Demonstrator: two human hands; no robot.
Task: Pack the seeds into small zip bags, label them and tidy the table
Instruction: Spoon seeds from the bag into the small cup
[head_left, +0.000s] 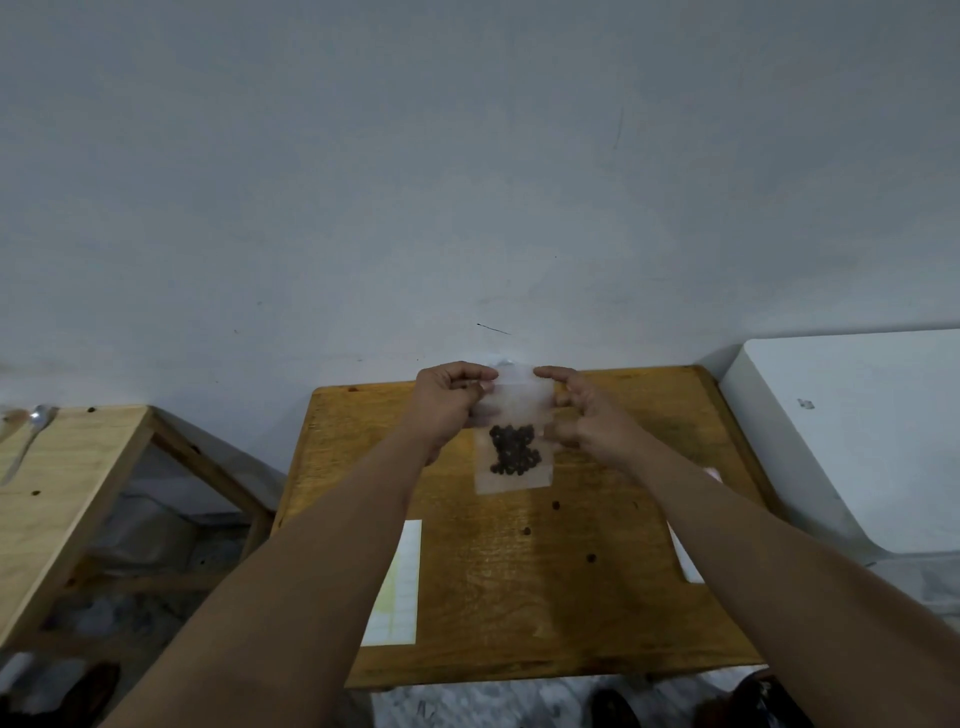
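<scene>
A small clear zip bag (514, 410) hangs upright above the far part of the wooden table (597, 597). Dark round seeds (514, 449) fill its lower half. My left hand (447, 402) pinches the bag's top left edge. My right hand (587, 415) pinches the top right edge at the zip strip. A sheet of white labels (400, 587) lies flat on the table's left side, partly under my left forearm. A few loose seeds (556, 505) lie on the table below the bag.
A white sheet (685, 561) shows under my right forearm. A lighter wooden table (57, 499) at the left carries a metal spoon (31, 436). A white surface (852, 436) stands at the right. A grey wall is behind.
</scene>
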